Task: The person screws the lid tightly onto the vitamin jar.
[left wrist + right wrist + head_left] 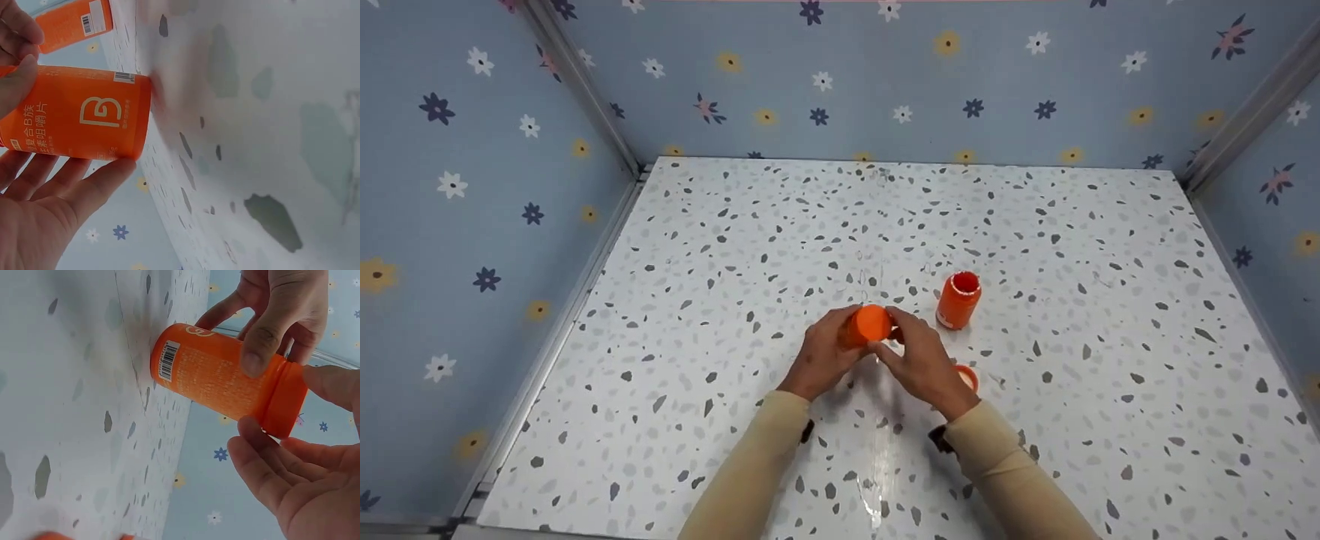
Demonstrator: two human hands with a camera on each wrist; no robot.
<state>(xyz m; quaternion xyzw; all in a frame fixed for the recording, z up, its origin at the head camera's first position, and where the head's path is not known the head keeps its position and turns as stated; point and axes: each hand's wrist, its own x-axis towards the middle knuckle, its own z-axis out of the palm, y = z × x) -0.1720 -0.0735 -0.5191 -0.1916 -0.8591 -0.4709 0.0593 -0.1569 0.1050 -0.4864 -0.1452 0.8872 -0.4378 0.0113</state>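
An orange plastic bottle [73, 112] with white lettering stands between both hands in the middle of the table. My left hand [821, 356] grips its body, with the thumb on one side and fingers on the other. The bottle's orange cap [286, 400] is on its neck, and my right hand [919, 360] pinches it between thumb and fingertips. In the left wrist view the bottle's base is right at the tabletop. A second orange bottle [958, 301] stands uncapped just to the right, its mouth ringed with white remnants.
A loose orange cap [968, 377] lies beside my right wrist, partly hidden by it. The speckled white tabletop [735, 247] is bordered by blue flowered panels [877, 82] at the back and sides.
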